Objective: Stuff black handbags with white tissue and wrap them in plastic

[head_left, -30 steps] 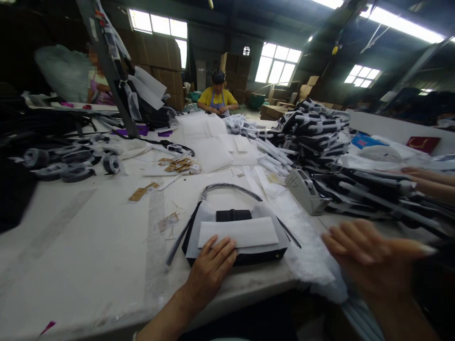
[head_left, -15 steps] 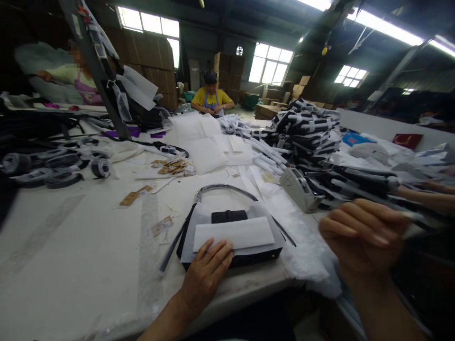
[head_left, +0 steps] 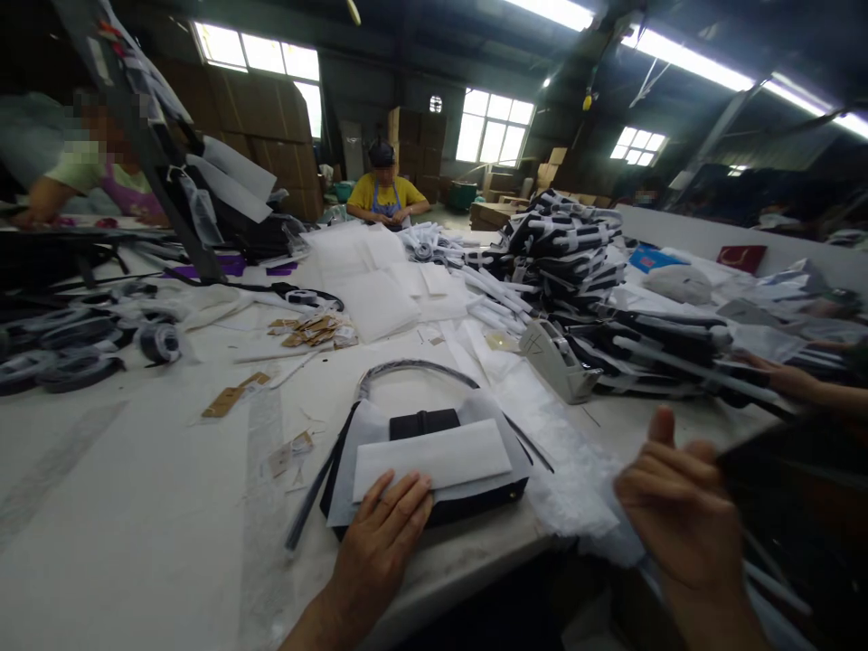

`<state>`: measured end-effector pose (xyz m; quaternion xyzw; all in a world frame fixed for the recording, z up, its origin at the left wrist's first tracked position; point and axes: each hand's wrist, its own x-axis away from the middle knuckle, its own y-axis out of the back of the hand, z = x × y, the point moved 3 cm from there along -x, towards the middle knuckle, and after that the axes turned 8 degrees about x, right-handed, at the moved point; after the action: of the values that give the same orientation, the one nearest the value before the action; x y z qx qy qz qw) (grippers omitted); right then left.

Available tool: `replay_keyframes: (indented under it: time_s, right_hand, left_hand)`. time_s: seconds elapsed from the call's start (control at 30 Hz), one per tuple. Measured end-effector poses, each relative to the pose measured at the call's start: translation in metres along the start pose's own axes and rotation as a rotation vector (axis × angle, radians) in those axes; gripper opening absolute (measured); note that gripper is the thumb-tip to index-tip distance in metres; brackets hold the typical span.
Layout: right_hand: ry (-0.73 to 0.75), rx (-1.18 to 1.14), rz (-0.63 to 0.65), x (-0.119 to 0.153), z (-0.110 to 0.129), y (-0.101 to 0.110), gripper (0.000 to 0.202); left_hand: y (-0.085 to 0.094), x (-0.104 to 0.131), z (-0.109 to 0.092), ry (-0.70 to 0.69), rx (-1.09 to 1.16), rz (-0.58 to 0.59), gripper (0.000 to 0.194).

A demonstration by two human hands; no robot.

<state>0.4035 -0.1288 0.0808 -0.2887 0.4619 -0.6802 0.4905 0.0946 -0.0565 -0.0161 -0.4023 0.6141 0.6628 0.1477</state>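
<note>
A black handbag lies on the white table, its front covered by thin white wrapping and its arched handle sheathed in clear film. Across the front, below a dark flap, rests a folded white foam sheet. My left hand presses flat on the lower left of that sheet, fingers stretched out. To the right of the bag, my right hand is raised off the table with curled fingers, slightly blurred; whatever may be in them is hidden. A tape dispenser stands beyond it.
Brown tags and rolled wrapped straps lie at left. White foam sheets are stacked ahead. A pile of wrapped black bags rises at right, near a co-worker's arm. Another person sits at the far side.
My right hand has moved lower, and its fingers have turned more upright. My left hand stays on the foam sheet. The view has shifted slightly to the right.
</note>
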Motion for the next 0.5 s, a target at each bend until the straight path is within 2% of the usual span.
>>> replay_keyframes:
  time_s: [0.03, 0.07, 0.1, 0.17, 0.23, 0.27, 0.33, 0.4, 0.5]
  right_hand:
    - [-0.050, 0.258, 0.059, -0.003, -0.021, -0.008, 0.008]
    - [-0.075, 0.563, 0.124, -0.007, -0.044, -0.017, 0.007]
    - [-0.070, 0.876, 0.214, -0.011, -0.066, -0.026, 0.016]
    - [0.008, 1.430, 0.513, -0.016, -0.107, -0.042, 0.016]
    - [0.134, 1.825, 0.855, -0.018, -0.137, -0.048, 0.022]
    - [0.182, 1.959, 0.998, -0.018, -0.147, -0.045, 0.032]
    - [0.213, 2.137, 1.174, -0.018, -0.157, -0.031, 0.058]
    - [0.213, 2.225, 1.257, -0.018, -0.162, -0.012, 0.076]
    - [0.357, 2.280, 1.310, -0.020, -0.169, 0.018, 0.074]
  left_hand:
    - [0.000, 0.000, 0.000, 0.000, -0.008, 0.004, 0.036]
    - [-0.001, 0.000, 0.000, -0.004, -0.016, 0.004, 0.036]
    - [-0.001, 0.000, 0.000, -0.011, -0.024, 0.002, 0.036]
    - [0.000, 0.000, 0.000, -0.028, -0.033, -0.010, 0.036]
    - [0.000, 0.000, 0.000, -0.044, -0.033, -0.020, 0.038]
    - [0.000, 0.001, 0.000, -0.045, -0.030, -0.028, 0.037]
    - [-0.001, 0.006, 0.003, -0.052, -0.031, -0.036, 0.032]
    - [-0.006, 0.012, 0.008, -0.046, -0.034, -0.040, 0.026]
    - [-0.018, 0.018, 0.020, 0.043, -0.086, -0.041, 0.032]
